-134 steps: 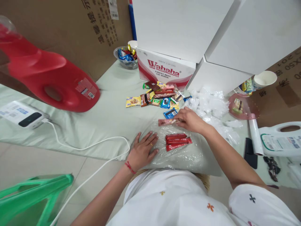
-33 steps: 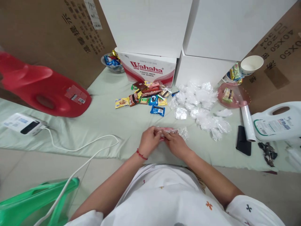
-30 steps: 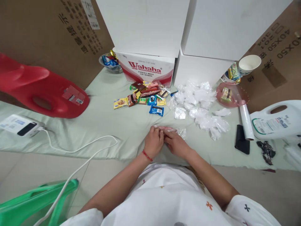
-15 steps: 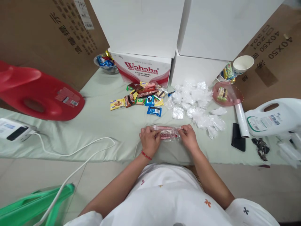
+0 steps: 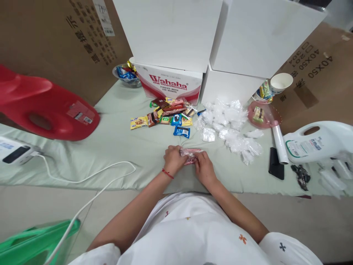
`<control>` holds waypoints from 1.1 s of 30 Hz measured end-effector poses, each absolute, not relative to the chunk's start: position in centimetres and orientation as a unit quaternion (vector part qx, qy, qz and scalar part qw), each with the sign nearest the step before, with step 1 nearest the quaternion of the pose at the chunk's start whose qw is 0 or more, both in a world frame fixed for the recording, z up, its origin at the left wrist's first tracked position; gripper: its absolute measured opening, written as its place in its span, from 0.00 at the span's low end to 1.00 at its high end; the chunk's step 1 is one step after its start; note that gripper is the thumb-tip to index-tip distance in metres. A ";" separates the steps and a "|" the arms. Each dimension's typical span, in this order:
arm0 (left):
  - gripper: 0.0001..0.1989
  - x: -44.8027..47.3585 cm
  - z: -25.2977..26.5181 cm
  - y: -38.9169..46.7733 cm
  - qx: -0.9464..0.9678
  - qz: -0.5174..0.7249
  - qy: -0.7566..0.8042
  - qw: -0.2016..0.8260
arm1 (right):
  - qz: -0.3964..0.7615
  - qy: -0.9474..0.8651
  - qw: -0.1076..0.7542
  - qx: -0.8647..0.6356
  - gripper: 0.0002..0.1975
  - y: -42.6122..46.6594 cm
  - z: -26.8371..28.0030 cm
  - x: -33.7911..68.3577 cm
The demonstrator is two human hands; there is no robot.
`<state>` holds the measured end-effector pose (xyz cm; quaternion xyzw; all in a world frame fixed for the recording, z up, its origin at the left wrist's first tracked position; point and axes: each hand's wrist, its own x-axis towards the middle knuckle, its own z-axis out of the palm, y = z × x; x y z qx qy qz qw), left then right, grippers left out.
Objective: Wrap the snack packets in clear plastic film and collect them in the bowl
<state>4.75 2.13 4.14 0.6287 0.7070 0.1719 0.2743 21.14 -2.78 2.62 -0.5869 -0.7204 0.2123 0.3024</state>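
Low over the cloth, both my hands hold a clear plastic bag with red stick-shaped snacks (image 5: 190,156) in it. My left hand (image 5: 173,160) is closed on its left end, and a red string bracelet circles that wrist. On the right end, my right hand (image 5: 204,168) grips with bent fingers, which hide part of the bag. Just beyond lies a blue snack packet (image 5: 181,131) in front of a heap of small wrapped snacks (image 5: 166,115). To the right of that heap is a pile of crumpled clear plastic bags (image 5: 226,117).
A red jug (image 5: 52,106) lies at left near a white device (image 5: 17,151) with a cable. Boxes (image 5: 169,84) stand behind. At right are a pink plate (image 5: 251,110), a plastic roll (image 5: 280,145), a black phone-like object (image 5: 276,163) and a white jug (image 5: 320,140).
My right hand has moved left, closer to my left hand. The bag's right end, stretched out before, is now gathered or folded in between the hands. The view has shifted slightly.
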 end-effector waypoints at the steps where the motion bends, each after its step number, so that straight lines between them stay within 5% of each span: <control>1: 0.13 5.0 4.2 2.0 0.628 0.184 0.702 0.283 | 0.229 -0.712 0.329 -0.577 0.15 -2.9 2.7 21.2; 3: 0.12 5.5 4.3 1.5 0.626 0.237 0.684 0.291 | 0.259 -0.693 0.374 -0.559 0.13 -3.2 2.9 21.3; 9: 0.30 5.2 4.0 1.6 0.583 0.294 0.699 0.291 | 0.303 -0.642 0.427 -0.561 0.11 -3.7 2.6 21.5; 14: 0.13 3.5 4.6 3.3 0.639 0.129 0.632 0.419 | 0.297 -0.661 0.413 -0.551 0.11 -3.8 2.8 21.6; 20: 0.17 4.9 5.0 2.1 0.588 0.158 0.601 0.518 | 0.316 -0.675 0.377 -0.551 0.20 -4.6 4.0 21.7; 25: 0.12 6.0 6.5 0.9 0.657 0.135 0.606 0.428 | 0.350 -0.650 0.382 -0.556 0.21 -5.6 4.5 22.0; 33: 0.13 9.5 9.1 -3.2 0.754 0.092 0.624 0.181 | 0.593 -0.272 0.569 -0.501 0.11 -5.6 4.2 21.7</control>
